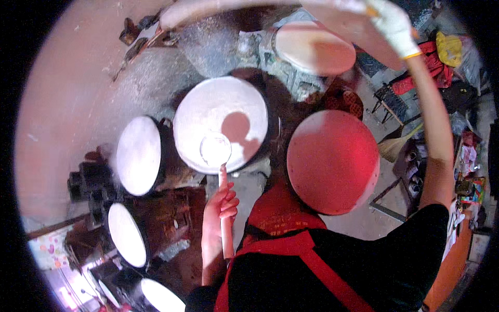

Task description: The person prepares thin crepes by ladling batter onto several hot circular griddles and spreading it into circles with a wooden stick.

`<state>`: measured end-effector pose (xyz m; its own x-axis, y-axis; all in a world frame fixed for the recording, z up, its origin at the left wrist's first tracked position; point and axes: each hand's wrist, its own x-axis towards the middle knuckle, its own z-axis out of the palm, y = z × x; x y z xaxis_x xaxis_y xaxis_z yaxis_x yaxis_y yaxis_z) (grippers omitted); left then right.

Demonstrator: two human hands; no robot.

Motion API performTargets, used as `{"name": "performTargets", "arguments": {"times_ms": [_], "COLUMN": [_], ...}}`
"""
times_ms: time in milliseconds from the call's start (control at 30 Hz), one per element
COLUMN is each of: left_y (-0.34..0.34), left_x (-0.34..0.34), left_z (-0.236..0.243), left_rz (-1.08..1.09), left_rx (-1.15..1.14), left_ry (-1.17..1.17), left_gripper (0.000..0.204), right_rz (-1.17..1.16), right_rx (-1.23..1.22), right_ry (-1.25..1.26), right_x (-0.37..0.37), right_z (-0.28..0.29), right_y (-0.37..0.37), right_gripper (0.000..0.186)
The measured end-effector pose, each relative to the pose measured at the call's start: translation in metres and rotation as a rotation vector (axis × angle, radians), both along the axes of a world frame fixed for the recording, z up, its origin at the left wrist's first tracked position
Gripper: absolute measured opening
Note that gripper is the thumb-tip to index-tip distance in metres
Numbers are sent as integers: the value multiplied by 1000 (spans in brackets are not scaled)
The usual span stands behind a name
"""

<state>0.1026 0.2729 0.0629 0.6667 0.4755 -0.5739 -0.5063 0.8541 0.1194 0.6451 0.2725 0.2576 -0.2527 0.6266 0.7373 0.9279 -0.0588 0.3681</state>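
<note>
My left hand (221,204) is closed around the pale handle of a ladle (223,179). The ladle's round head hangs over a broad round white surface (202,109), which carries a dark shadow. Up at the top right, my right hand (392,28) wears a white glove with a yellow cuff. Its fingers are curled at the upper edge of the picture, beside a long pale band (249,6) and a blurred brownish sheet (353,31). What they grip is cut off and blurred. A round disc (332,161) lit red lies right of the white surface.
Another round pale top (314,48) stands at the far side. Several white rounds line the left, among them a tilted white disc (139,156). At right lie a broom (397,145), a small dark stool (391,103) and red and yellow bags (448,49).
</note>
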Motion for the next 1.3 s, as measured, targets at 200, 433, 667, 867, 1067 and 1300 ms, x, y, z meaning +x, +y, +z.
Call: {"name": "performTargets", "arguments": {"times_ms": [200,433,667,867,1067,1300], "left_y": [32,61,39,-53,-202,-426], "left_x": [-5,-10,-17,-14,-46,-106], "left_z": [-22,-12,-11,-18,-23,-38], "left_rz": [-128,12,162,268,544,1075], "left_rx": [200,146,-91,-306,-417,-365], "left_ry": [20,259,-13,-335,-448,-629], "left_gripper": [27,27,22,23,22,22], "right_rz": [-252,-554,-505,176,350,560], "right_rx": [-154,-296,-159,-546,-1164,-2140], "right_ry": [325,478,512,1175,1133,1416], "right_x": [18,14,-45,-126,-289,-460], "right_z": [-206,-331,-296,-291,-259,-301], "right_y": [25,61,56,13,-95,-236], "right_gripper": [30,14,48,31,20,32]}}
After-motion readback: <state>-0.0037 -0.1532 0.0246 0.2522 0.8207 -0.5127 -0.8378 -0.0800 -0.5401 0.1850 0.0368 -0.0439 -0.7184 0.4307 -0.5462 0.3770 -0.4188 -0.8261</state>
